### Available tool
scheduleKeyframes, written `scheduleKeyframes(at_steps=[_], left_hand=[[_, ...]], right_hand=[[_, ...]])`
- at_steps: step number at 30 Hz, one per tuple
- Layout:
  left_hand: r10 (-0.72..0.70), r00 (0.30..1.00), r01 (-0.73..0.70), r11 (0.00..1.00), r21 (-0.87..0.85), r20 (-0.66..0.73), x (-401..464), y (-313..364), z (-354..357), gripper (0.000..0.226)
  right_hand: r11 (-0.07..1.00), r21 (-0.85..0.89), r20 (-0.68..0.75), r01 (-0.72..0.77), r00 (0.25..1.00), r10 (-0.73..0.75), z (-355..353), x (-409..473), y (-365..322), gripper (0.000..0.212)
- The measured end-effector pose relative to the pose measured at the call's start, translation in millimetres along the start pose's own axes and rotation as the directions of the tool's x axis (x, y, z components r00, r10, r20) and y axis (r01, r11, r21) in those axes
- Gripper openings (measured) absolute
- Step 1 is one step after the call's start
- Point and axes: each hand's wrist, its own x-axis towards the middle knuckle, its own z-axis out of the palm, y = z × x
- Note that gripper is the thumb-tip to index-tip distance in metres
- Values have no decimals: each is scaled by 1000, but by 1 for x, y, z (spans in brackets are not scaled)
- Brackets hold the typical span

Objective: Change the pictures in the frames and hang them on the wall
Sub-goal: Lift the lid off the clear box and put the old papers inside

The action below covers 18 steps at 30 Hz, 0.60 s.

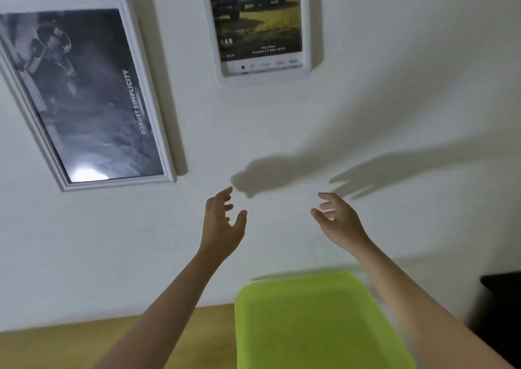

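Both hands raised toward wall [394, 86], empty: left hand [222, 225] and right hand [341, 222] with fingers loosely spread, gripping nothing. Two frames hung: dark frame [84, 92] upper left, tilted; truck frame [260, 24] above, top cropped. Probably reaching for truck frame. Best taken by both side edges, lifted straight off hook. Green stool [310, 320] below.
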Motion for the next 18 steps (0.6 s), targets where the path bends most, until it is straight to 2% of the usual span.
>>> scheduleKeyframes(at_steps=[2,5,8,13,15,18], left_hand=[[-111,989,106,993,55,94,-37,-24,14,55],[-272,939,244,958,150,212,-85,-54,26,56],[-452,844,373,882,289,289,-129,-80,36,58],[-653,655,477,747,462,379,-181,-106,40,65],[-671,631,495,734,465,388,-191,-111,40,68],[-668,649,504,737,451,366,-195,-114,39,68]], right_hand=[[989,-66,43,-131,990,134,2,-27,38,45],[949,-203,73,-240,963,259,0,-64,90,48],[854,-378,64,-357,910,409,-6,-100,137,54],[712,-504,61,-488,803,593,-14,-141,182,61],[697,-507,69,-507,782,619,-12,-150,191,64],[700,-483,47,-527,782,621,-8,-156,194,63]])
